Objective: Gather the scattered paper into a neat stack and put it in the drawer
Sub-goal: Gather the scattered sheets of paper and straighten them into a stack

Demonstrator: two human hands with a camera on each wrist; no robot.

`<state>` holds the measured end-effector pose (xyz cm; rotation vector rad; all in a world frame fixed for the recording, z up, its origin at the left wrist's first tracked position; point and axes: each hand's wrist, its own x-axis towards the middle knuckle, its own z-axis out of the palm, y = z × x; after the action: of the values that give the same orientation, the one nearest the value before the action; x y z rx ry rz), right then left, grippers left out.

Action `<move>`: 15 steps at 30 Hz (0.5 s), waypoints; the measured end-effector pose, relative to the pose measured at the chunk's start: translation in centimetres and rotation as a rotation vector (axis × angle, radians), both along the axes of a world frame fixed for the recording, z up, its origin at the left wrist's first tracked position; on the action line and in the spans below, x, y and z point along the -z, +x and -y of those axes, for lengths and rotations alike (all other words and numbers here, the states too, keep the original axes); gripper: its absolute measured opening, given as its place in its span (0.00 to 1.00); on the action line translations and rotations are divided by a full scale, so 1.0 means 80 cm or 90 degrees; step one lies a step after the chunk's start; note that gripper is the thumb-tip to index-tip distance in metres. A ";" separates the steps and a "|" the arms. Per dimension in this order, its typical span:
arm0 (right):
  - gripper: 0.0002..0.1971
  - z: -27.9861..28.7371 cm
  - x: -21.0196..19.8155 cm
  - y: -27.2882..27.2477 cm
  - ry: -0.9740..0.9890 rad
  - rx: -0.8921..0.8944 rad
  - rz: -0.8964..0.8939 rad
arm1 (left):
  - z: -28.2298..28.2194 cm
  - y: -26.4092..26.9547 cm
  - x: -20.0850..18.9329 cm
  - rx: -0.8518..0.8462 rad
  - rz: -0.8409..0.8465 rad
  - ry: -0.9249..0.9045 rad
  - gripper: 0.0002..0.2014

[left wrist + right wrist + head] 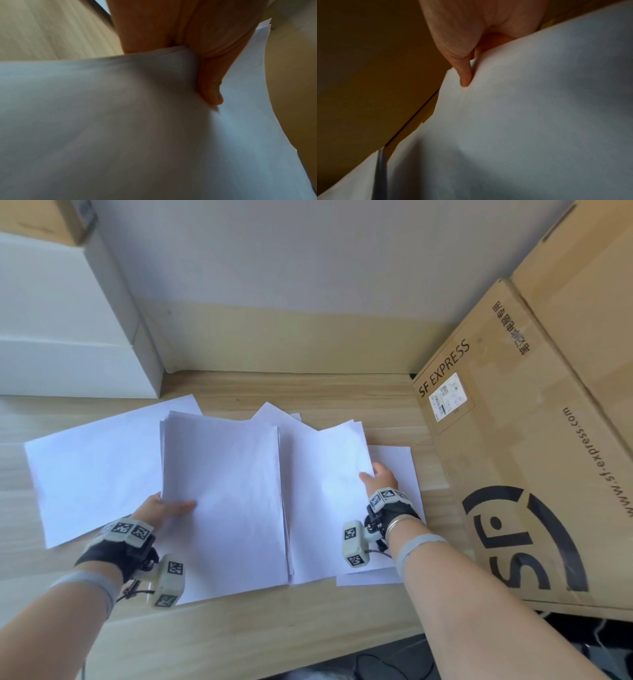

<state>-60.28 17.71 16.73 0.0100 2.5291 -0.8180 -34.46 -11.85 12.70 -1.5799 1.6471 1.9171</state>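
White paper sheets lie scattered on a light wooden table [239, 635]. My left hand [164, 508] grips the left edge of a thick middle stack [226, 501], thumb on top. In the left wrist view the left hand [211, 83] has its thumb pressing the stack [120, 121] from above, with the fingers hidden beneath. My right hand [378, 479] pinches the right edge of the right-hand sheets [325, 491]. The right wrist view has the right hand [464, 75] with its thumb over the paper [522, 121]. A loose sheet [92, 467] lies at the left. No drawer is in view.
A large SF Express cardboard box [531, 457] stands close on the right, almost touching the lowest sheet [394, 460]. White boxes [61, 337] sit at the back left against the wall. The table's front edge runs below my forearms.
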 end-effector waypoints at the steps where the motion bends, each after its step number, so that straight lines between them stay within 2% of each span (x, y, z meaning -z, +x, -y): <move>1: 0.09 0.008 0.000 0.004 -0.004 -0.009 0.036 | 0.000 0.000 0.000 0.006 0.004 0.003 0.12; 3: 0.18 0.023 0.003 0.011 0.005 -0.044 0.103 | 0.001 0.000 -0.002 0.013 0.008 0.005 0.09; 4: 0.20 0.028 0.005 0.015 0.011 -0.067 0.121 | 0.002 -0.001 -0.001 0.013 0.009 0.004 0.08; 7: 0.19 0.035 0.009 0.022 0.027 -0.098 0.103 | 0.005 0.001 -0.001 0.004 0.005 -0.001 0.10; 12: 0.13 0.019 -0.001 0.013 -0.003 -0.040 0.047 | 0.014 0.013 -0.006 -0.028 -0.016 0.005 0.10; 15: 0.15 0.002 -0.013 -0.001 -0.026 -0.007 0.026 | 0.021 0.024 -0.010 -0.059 -0.031 -0.001 0.07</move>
<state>-60.35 17.52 17.80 -0.0010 2.4723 -0.8561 -32.55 -13.52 13.54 -1.6506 1.6222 2.0156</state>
